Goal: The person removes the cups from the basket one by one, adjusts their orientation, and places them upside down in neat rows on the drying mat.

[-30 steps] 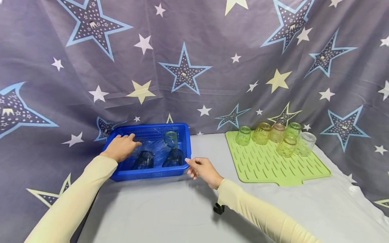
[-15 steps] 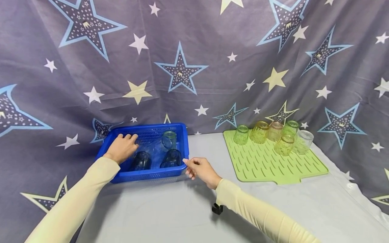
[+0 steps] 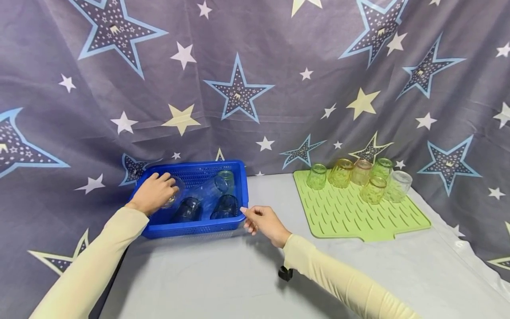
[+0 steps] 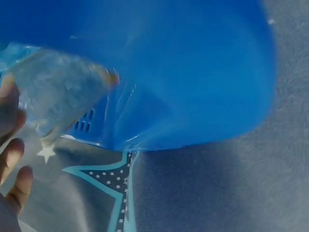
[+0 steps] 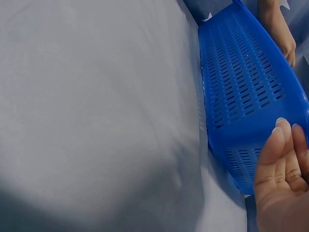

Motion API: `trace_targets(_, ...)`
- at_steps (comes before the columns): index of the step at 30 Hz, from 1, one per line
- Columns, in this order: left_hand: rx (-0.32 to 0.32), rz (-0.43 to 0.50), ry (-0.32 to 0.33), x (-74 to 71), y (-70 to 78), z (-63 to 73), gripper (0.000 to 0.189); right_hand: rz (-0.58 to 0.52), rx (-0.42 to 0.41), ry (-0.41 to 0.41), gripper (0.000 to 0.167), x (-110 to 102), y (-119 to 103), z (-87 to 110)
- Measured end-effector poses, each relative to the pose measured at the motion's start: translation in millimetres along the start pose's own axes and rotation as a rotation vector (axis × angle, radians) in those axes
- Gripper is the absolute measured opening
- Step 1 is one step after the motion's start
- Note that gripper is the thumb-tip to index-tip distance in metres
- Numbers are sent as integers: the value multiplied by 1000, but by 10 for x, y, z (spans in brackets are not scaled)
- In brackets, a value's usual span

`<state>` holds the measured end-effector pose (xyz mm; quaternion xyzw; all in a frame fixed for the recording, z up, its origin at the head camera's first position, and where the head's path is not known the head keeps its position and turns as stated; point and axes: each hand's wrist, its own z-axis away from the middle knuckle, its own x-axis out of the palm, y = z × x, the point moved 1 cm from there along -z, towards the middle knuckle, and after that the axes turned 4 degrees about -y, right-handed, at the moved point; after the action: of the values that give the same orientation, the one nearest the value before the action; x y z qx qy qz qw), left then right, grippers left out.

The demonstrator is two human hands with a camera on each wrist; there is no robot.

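My left hand (image 3: 155,192) is inside the left part of the blue plastic basket (image 3: 191,229), holding a clear drinking glass (image 4: 63,92) with a yellowish rim. Its fingers partly hide that glass in the head view. At the basket's front right corner, my right hand (image 3: 266,223) pinches the rim between thumb and fingers. Two dark glasses, one on the left (image 3: 188,209) and one on the right (image 3: 225,206), lie along the front of the basket. Behind them a clear glass (image 3: 209,188) lies tilted, and a green glass (image 3: 228,177) is in the back right corner.
Right of the basket lies a green drying mat (image 3: 358,221). Several tinted and clear glasses, among them a yellow glass (image 3: 340,173), stand along its back. A small black object (image 3: 284,273) sits near my right sleeve. A star-patterned curtain (image 3: 255,88) hangs behind the table.
My left hand has shifted slightly left inside the basket, and the clear glass beside its fingers now shows more. My right hand stays at the rim.
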<state>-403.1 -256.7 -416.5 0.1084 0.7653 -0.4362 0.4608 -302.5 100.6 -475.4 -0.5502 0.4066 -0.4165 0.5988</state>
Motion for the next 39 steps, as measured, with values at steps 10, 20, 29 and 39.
trace_targets(10,-236,245,-98,23,-57,166,9,-9,-5,-8,46,17,9,2)
trace_targets(20,-269,376,-78,-37,-59,184,43,-12,-7,-10,51,35,13,-8)
trace_targets(29,-358,423,-74,-61,-73,294,39,-9,-4,-17,52,56,-24,-1)
trace_targets(39,-602,531,10,-280,-126,333,14,-2,0,1,48,0,-41,17)
